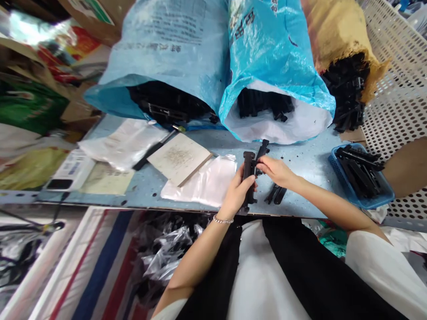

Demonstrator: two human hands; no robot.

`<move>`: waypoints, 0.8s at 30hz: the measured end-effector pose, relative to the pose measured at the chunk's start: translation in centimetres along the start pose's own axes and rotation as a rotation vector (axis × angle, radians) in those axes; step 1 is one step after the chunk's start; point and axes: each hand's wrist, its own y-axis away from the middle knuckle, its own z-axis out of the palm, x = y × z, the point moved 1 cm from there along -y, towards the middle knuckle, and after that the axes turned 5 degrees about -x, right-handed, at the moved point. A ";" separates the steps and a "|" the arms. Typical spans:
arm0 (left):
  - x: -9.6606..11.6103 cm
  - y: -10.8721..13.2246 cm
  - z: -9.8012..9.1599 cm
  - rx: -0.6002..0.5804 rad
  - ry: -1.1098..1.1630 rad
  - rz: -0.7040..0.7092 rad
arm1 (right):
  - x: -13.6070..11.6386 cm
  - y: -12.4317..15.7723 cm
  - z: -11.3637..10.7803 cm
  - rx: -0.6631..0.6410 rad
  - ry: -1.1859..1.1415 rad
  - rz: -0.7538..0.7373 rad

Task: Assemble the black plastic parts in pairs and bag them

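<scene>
My left hand [240, 187] is wrapped round a long black plastic part [247, 166] with a wider, T-shaped top end, held upright above the front edge of the bench. Close beside it, my right hand [275, 170] pinches a second, slimmer black plastic part [263, 150]. The two parts touch or nearly touch; my fingers hide where they meet. On the bench under my right wrist lie a few loose black strips [276, 194]. Left of my left hand is a stack of clear plastic bags [203, 182].
Open blue sacks [170, 53] [273, 49] and a yellow sack [340, 31], all with black parts, line the back. A blue basket [383, 195] of black parts stands right, by a white perforated crate [393, 80]. A pale square board [179, 155] lies left.
</scene>
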 end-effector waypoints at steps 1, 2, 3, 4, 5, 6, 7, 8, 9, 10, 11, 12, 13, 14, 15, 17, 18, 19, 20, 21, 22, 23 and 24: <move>-0.1 -0.3 0.0 0.042 0.022 0.008 | -0.4 0.5 0.4 -0.046 -0.052 0.042; -0.1 -0.5 -0.1 0.081 0.037 0.014 | -1.1 1.1 0.9 -0.096 -0.059 0.051; -0.1 -0.7 -0.2 0.113 0.043 0.018 | -1.8 1.8 1.6 -0.143 -0.022 0.032; -0.1 -0.8 -0.3 0.132 0.040 0.022 | -2.6 2.6 2.3 -0.181 0.042 0.001; -0.1 -0.8 -0.3 0.139 0.032 0.024 | -3.3 3.3 3.1 -0.217 0.107 -0.025; -0.1 -0.8 -0.5 0.140 0.022 0.021 | -4.0 4.0 3.8 -0.250 0.146 -0.030; -0.2 -0.7 -0.6 0.141 0.009 0.016 | -4.4 4.5 4.4 -0.283 0.146 -0.008; -0.4 -0.6 -0.9 0.146 -0.004 0.009 | -4.6 4.8 4.7 -0.318 0.108 0.033; -0.8 -0.5 -1.1 0.155 -0.024 0.003 | -4.5 5.0 4.9 -0.366 0.039 0.082; -1.3 -0.5 -1.4 0.166 -0.060 0.004 | -4.2 4.9 4.7 -0.417 -0.050 0.137; -1.8 -0.4 -1.7 0.182 -0.114 0.018 | -3.6 4.5 4.3 -0.445 -0.135 0.197; -2.5 -0.4 -1.8 0.187 -0.183 0.037 | -2.8 3.8 3.7 -0.432 -0.190 0.266; -3.3 -0.3 -1.8 0.171 -0.263 0.056 | -1.8 2.9 2.9 -0.374 -0.200 0.345; -4.2 -0.4 -1.7 0.130 -0.345 0.070 | -0.6 1.7 2.2 -0.278 -0.160 0.436; -5.1 -0.5 -1.3 0.069 -0.424 0.075 | 0.6 0.4 1.4 -0.161 -0.085 0.531; -6.8 -0.8 -0.2 -0.053 -0.572 0.084 | 3.0 -2.4 0.6 -0.008 0.091 0.697; -7.4 -1.0 0.4 -0.085 -0.646 0.103 | 4.0 -3.7 0.6 -0.005 0.134 0.755; -7.9 -1.2 0.9 -0.091 -0.714 0.136 | 5.0 -4.8 0.7 -0.027 0.147 0.796; -8.3 -1.5 1.2 -0.083 -0.763 0.173 | 5.8 -5.7 0.9 -0.052 0.141 0.816; -8.5 -1.8 1.3 -0.065 -0.787 0.209 | 6.4 -6.4 1.1 -0.071 0.128 0.819; -8.6 -2.1 1.2 -0.044 -0.779 0.237 | 6.8 -6.9 1.2 -0.076 0.117 0.810; -8.6 -2.6 1.0 -0.021 -0.739 0.249 | 7.1 -7.0 1.3 -0.069 0.112 0.794; -8.6 -3.1 0.7 0.008 -0.670 0.241 | 7.2 -7.0 1.4 -0.053 0.114 0.778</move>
